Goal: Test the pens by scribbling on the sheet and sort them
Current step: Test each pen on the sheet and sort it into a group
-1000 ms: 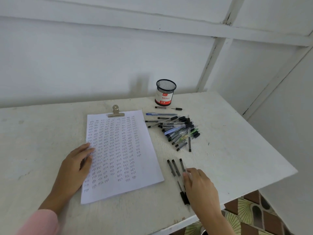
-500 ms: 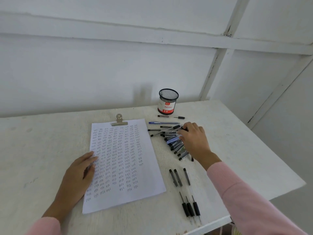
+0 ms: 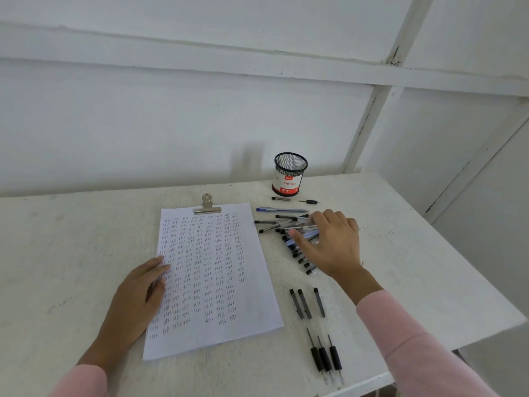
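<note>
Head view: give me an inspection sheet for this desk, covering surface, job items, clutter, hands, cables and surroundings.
Surface: white table, scuffed.
Job's things: sheet filled with scribbles, under a metal clip; pen pile to its right; rear row and front row of three pen parts each, near the front edge; mesh cup at the back.
Clutter: two loose pen parts beside the cup.
Hands: left hand flat on the sheet's left edge; right hand on the pile, grip unclear.
Cables: nothing seen.
Surroundings: white panelled wall.
</note>
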